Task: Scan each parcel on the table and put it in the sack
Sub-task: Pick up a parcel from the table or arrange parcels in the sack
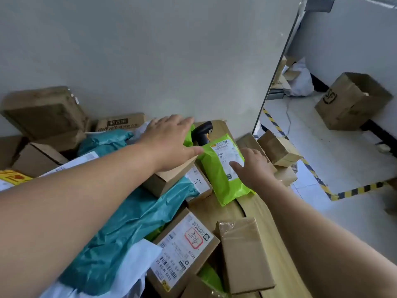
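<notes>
A lime-green mailer bag with a white label lies face up on the wooden table, near the far right corner. My right hand rests flat on its label with fingers spread. A black handheld scanner stands just behind the green bag against the wall. My left hand hovers spread over a small cardboard box, its fingertips close to the scanner; it grips nothing. Several more parcels crowd the table: a teal plastic bag, a labelled box, a taped brown box. No sack is in view.
Larger cardboard boxes are stacked at the back left against the grey wall. To the right the table ends; below are small boxes, a tiled floor with yellow-black tape, and an open carton.
</notes>
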Demonstrator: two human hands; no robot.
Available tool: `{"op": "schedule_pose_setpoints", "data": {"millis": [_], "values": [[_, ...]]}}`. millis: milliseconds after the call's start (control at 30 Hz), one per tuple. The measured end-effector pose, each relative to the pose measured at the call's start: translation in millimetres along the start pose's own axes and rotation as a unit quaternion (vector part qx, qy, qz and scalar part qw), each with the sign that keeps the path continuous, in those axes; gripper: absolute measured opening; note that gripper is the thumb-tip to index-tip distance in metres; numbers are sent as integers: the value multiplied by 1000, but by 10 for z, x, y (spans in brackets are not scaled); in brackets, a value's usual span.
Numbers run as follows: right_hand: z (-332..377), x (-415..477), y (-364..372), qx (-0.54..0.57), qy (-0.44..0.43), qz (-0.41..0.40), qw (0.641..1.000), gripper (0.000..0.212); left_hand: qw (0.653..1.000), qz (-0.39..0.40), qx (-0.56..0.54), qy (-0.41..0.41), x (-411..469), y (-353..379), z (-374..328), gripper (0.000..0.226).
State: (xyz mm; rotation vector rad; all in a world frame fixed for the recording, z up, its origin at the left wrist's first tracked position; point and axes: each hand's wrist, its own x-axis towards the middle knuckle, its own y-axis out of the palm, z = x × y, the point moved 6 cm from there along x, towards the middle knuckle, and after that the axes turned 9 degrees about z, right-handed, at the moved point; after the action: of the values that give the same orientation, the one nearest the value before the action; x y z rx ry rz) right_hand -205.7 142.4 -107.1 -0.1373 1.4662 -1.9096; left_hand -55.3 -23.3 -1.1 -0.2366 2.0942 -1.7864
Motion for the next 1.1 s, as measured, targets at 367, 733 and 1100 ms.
{"op": "schedule_pose_setpoints", "data": {"millis": [367,733,1100], "values": [[-295,415,439,137,108,61,983,67,999,33,-15,-8,336,302,91,83],[172,293,-366,549,-45,-122,826,15,962,30,-255,-95,448,298,268,100],[975,360,-351,562,-165,-41,810,21,693,-111,-700,-130,502,29,509,20]]}}
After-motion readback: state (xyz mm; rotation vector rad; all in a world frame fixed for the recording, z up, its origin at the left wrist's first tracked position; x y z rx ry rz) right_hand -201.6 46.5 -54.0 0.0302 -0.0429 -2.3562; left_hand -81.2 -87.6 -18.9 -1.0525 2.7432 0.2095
